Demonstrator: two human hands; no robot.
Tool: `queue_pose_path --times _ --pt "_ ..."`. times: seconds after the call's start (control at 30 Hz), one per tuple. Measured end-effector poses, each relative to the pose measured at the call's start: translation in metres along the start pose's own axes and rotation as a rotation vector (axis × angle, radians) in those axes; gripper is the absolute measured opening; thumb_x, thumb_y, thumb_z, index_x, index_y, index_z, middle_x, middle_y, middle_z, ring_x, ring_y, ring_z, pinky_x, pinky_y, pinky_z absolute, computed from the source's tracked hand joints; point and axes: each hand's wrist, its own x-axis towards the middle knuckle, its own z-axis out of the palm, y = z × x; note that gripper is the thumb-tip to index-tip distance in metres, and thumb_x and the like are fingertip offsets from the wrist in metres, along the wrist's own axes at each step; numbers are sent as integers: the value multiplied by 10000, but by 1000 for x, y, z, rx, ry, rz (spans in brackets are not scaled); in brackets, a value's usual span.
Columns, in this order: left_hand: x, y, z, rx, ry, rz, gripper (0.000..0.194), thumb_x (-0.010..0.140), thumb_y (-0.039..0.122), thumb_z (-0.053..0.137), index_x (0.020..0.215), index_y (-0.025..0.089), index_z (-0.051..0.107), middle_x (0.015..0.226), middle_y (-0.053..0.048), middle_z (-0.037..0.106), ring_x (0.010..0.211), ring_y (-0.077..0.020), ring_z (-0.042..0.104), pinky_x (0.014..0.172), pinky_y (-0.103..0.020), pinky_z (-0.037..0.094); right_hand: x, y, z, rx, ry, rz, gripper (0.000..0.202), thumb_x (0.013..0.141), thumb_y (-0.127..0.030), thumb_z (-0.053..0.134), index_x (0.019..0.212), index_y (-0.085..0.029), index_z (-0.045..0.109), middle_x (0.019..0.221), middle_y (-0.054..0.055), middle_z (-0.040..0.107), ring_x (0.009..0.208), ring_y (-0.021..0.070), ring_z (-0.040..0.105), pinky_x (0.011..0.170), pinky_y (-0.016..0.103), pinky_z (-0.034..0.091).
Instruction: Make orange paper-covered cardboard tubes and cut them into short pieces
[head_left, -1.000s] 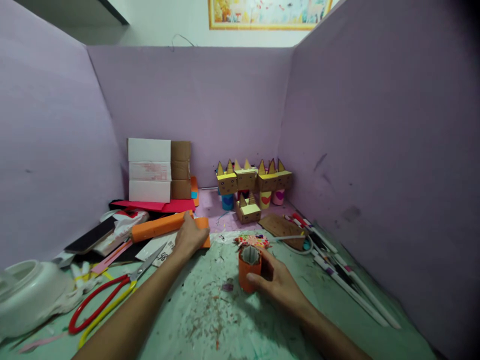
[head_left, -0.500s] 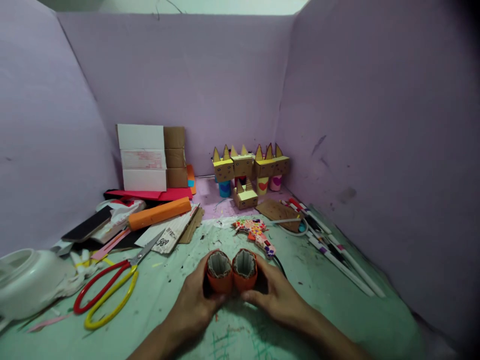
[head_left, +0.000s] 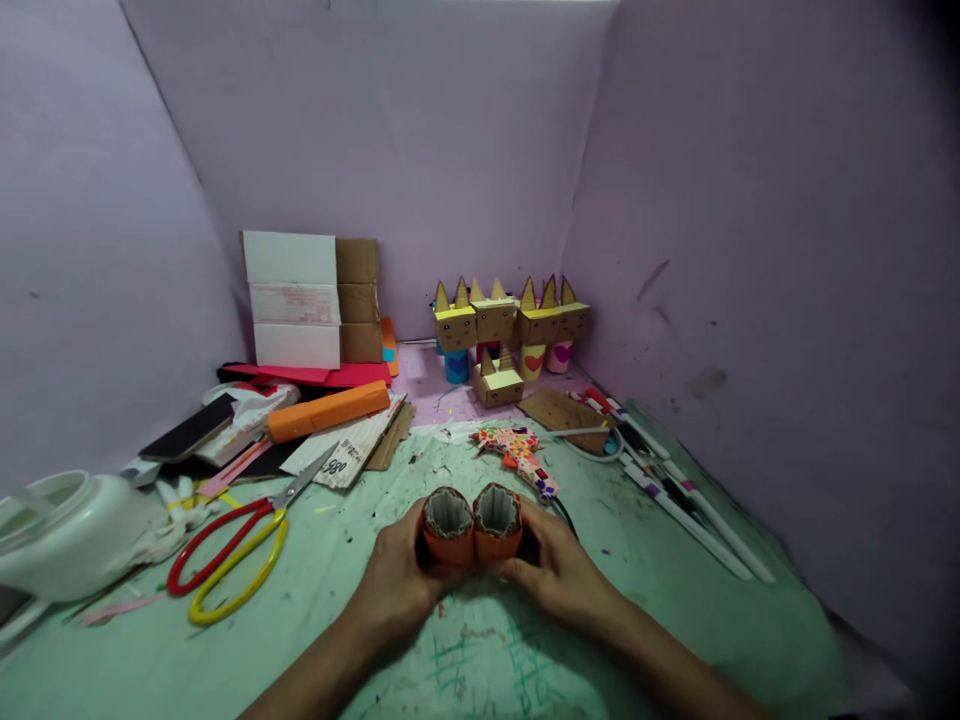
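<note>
Two short orange cardboard tubes stand upright side by side on the green cloth, open ends up, with corrugated edges and pale insides. My left hand (head_left: 401, 570) is wrapped round the left orange tube (head_left: 450, 548), and my right hand (head_left: 551, 560) round the right orange tube (head_left: 498, 545). The tubes touch or nearly touch each other along their inner sides. Just behind them lies a flower-patterned glue gun (head_left: 517, 455), its cord trailing to the right. Parts of my fingers are hidden behind the tubes.
Red-and-yellow scissors (head_left: 225, 590) lie at left beside a white pot (head_left: 82, 530). Behind are a long orange roll (head_left: 330, 412) and folded cardboard (head_left: 292, 300). Several cardboard animal figures (head_left: 499, 385) stand at the back. White sticks (head_left: 690, 515) lie along the right wall.
The view has tilted down slightly and shifted left, so the background sits higher and further right. Both hands keep their hold on the tubes, which remain side by side.
</note>
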Motion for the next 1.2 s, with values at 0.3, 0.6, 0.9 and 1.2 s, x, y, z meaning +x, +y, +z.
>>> queue_pose_path --times 0.3,0.6,0.9,1.2 --pt "0 -8 0 20 13 63 286 590 86 662 857 165 597 778 11 644 725 -171 545 633 -252 442 -1 1 0 49 -7 -7 278 700 -156 630 976 -159 599 898 49 598 863 233 545 826 353 436" --pt "0 -15 1 0 24 75 321 587 130 675 898 164 602 826 -12 662 767 -195 575 681 -283 448 -2 8 1 87 -10 -12 276 712 -188 646 981 -165 592 948 54 616 915 240 559 861 366 436" --pt "2 -19 2 -17 16 82 375 577 137 697 938 171 599 870 -17 664 806 -206 586 708 -295 454 -1 11 2 93 -17 -25 310 722 -233 662 1017 -175 587 986 57 623 951 244 566 883 369 437" --pt "0 -17 2 -32 28 101 345 586 133 686 918 154 595 849 -15 664 778 -200 590 680 -283 456 -2 15 2 81 -13 -60 300 732 -247 672 1009 -173 582 964 46 611 929 234 560 900 381 425"
